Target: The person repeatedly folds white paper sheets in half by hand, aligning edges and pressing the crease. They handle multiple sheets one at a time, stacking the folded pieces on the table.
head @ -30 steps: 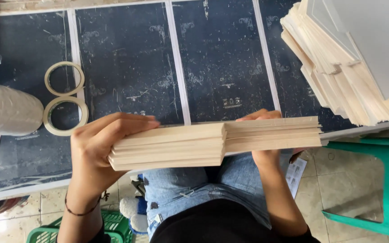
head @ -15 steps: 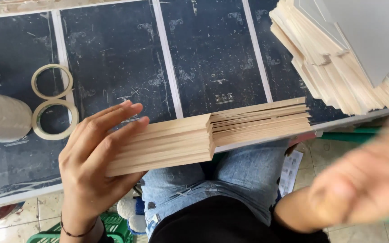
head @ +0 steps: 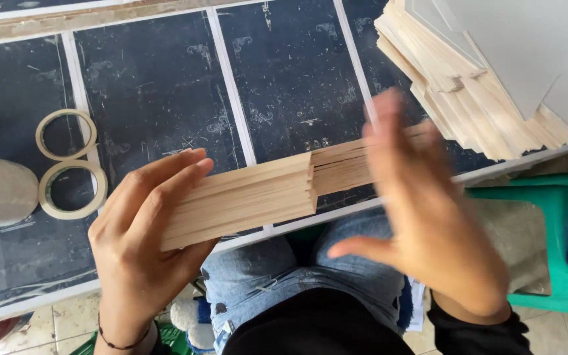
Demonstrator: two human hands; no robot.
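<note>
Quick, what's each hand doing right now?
Left hand: closed around one end of the bundle of thin wooden slats.
Right hand: open, blurred, holding nothing.

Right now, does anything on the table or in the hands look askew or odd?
Yes. The bundle of wooden slats in the left hand is stepped: one group ends short, the rest stick out further right behind the blurred right hand. The big stack at the table's corner is fanned unevenly.

Bare left hand, thin dark beaded bracelet on wrist. Right hand bare, motion-blurred, black sleeve cuff. Blue worn jeans, black top.
</note>
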